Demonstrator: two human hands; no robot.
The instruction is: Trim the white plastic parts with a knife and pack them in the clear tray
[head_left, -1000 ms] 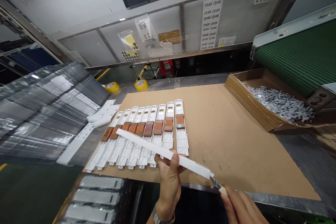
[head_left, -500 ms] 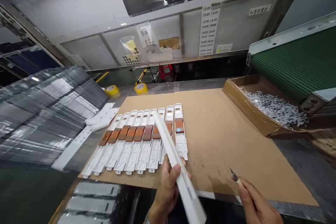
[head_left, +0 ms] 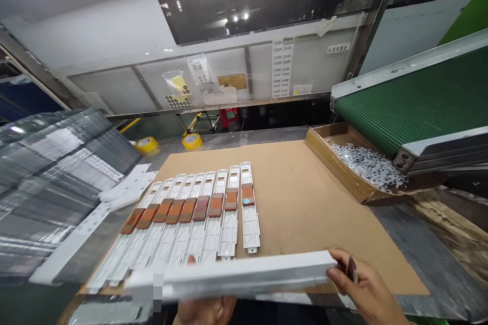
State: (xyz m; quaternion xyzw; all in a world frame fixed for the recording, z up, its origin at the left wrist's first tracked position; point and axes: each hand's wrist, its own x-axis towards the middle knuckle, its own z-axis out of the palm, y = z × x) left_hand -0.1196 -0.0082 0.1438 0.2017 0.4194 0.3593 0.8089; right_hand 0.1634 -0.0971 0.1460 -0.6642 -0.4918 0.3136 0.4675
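A long white plastic piece (head_left: 244, 277) lies nearly level across the front of my view, its left end blurred. My left hand (head_left: 206, 310) grips it from below near the middle; most of its fingers are hidden behind the piece. At the right end, my right hand (head_left: 362, 284) touches the piece with thumb and fingers. That hand also keeps a small knife (head_left: 352, 268) tucked in its fingers, its blade largely hidden. Beyond lies a row of several white plastic strips (head_left: 251, 231), each with a reddish-brown block (head_left: 215, 205) across it.
Brown cardboard (head_left: 301, 203) covers the worktop. At right, a cardboard box (head_left: 339, 180) contains many small grey parts (head_left: 368, 165), beside a green conveyor belt (head_left: 419, 96). Two yellow tape rolls (head_left: 191, 141) sit at the back. Wrapped stacks (head_left: 68, 177) stand at left.
The white piece has swung from steeply slanted to nearly level. My right hand has come to its right end, with the knife now folded back in the fingers. The view has shifted right.
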